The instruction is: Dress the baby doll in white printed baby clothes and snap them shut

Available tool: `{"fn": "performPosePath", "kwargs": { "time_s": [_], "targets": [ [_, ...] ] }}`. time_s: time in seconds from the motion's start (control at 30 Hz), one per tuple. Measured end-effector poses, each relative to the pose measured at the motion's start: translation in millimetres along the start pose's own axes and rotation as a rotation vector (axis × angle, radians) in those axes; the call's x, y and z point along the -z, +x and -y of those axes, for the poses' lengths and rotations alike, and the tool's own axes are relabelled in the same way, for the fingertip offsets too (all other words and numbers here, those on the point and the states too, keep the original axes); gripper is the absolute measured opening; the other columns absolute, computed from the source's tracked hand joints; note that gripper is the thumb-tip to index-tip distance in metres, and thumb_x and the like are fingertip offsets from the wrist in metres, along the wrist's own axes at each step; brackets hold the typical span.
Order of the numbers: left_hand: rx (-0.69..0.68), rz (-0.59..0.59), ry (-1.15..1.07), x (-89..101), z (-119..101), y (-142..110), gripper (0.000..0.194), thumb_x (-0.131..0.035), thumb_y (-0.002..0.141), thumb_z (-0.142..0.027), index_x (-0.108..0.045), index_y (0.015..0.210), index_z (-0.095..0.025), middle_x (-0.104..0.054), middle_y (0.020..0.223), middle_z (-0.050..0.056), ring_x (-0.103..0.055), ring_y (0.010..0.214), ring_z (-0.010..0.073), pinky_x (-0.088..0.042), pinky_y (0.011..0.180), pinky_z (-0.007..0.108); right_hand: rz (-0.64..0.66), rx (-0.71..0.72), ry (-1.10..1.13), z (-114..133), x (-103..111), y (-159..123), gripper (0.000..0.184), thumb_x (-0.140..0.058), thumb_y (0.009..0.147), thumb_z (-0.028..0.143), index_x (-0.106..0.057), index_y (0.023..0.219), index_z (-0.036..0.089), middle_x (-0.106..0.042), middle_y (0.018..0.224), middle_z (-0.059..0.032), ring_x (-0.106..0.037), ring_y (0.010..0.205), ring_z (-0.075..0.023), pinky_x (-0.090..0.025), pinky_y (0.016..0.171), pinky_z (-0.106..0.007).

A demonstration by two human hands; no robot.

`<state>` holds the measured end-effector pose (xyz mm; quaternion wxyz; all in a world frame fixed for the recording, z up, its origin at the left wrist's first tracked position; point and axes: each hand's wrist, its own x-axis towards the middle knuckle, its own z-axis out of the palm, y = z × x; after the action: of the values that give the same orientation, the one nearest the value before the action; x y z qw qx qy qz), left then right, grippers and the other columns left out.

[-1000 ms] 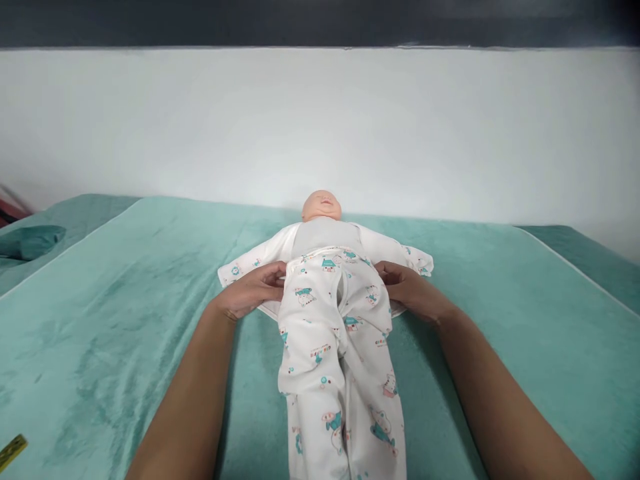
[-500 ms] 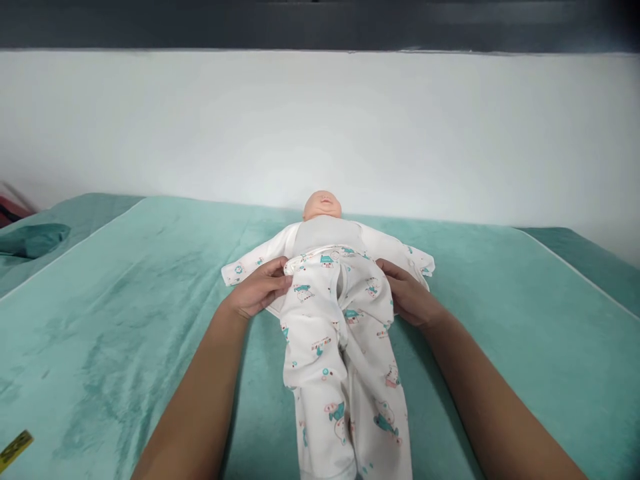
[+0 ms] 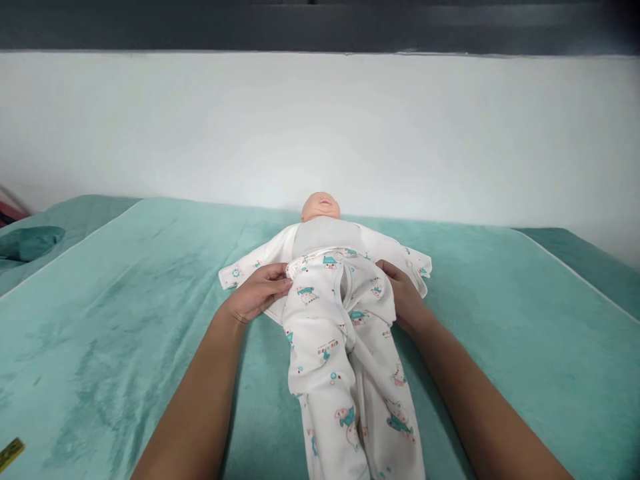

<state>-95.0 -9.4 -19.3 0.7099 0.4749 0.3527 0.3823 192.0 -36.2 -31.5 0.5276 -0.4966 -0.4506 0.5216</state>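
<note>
A white wall [image 3: 320, 133] (dark band [image 3: 320, 27] above) stands behind; a yellow, dark-marked strip [image 3: 11, 453] shows lower left.

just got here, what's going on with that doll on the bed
A person has both hands at the waist of the printed white pants on a baby doll. The left hand pinches the waistband at one side; the right hand is at the other side, its fingertips partly hidden. The doll lies on its back on a green cover, in a white top with its sleeves spread out. The pants reach up to the waist, over part of the top.
</note>
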Motion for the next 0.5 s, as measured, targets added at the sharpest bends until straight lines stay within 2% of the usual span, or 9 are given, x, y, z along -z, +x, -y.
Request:
{"fn": "performPosePath", "kwargs": {
  "time_s": [0.17,0.33,0.5],
  "targets": [
    [-0.045,-0.098,-0.065,-8.3,1,3,0.03,-0.082,0.063,-0.025,-0.069,0.088,-0.016,-0.071,0.083,0.004,-0.066,0.079,0.0172,-0.054,0.074,0.027,-0.073,0.0,-0.011,-5,-5,4,0.034,-0.078,0.063,0.03,-0.045,0.065,0.021,-0.044,0.063,0.0069,-0.033,0.058,-0.0098,-0.025,0.052,-0.024],
    [-0.123,-0.21,-0.089,-19.1,3,10,0.021,-0.076,0.062,-0.02,-0.058,0.073,-0.017,-0.061,0.066,-0.003,-0.057,0.061,0.0104,-0.047,0.058,0.021,-0.096,0.027,0.052,-9,-8,9,0.035,-0.08,0.058,0.025,-0.047,0.073,0.022,-0.053,0.071,0.0057,-0.042,0.064,-0.0121,-0.033,0.057,-0.025],
    [-0.169,-0.328,-0.098,-34.5,5,14,0.019,-0.066,0.06,-0.015,-0.049,0.067,-0.019,-0.05,0.06,-0.006,-0.048,0.056,0.0081,-0.036,0.051,0.018,-0.007,0.226,-0.04,-5,-10,8,0.028,-0.075,0.064,0.026,-0.054,0.083,0.024,-0.062,0.086,0.0025,-0.051,0.08,-0.0174,-0.042,0.071,-0.029]
  ]
}}
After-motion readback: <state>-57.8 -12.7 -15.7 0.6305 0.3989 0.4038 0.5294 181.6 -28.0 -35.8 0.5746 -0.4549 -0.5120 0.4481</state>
